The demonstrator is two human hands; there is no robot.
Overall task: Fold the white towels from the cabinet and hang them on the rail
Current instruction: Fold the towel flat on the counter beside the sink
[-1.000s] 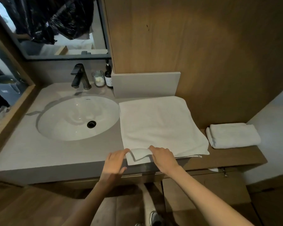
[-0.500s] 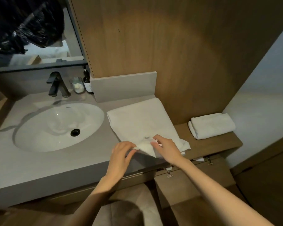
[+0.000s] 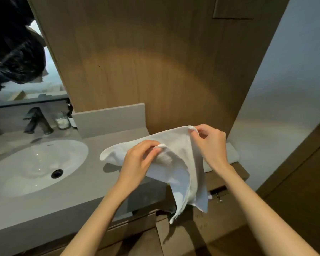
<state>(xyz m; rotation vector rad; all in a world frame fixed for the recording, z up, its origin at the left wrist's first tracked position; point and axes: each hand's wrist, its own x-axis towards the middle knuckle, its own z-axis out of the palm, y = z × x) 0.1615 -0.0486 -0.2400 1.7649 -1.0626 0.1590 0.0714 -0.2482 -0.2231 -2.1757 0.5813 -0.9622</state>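
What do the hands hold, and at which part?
Both hold the white towel: left hand pinches a bunched edge, right hand pinches the upper corner.

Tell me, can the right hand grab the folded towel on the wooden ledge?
Probably not yet. The right hand is right beside the folded towel with nothing between, but its fingers are busy pinching the lifted towel.

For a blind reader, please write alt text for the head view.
Two hands hold a white towel above a grey counter: the left hand grips an edge, the right hand pinches a corner, the rest hangs past the counter's front. A sink and dark tap are at left.
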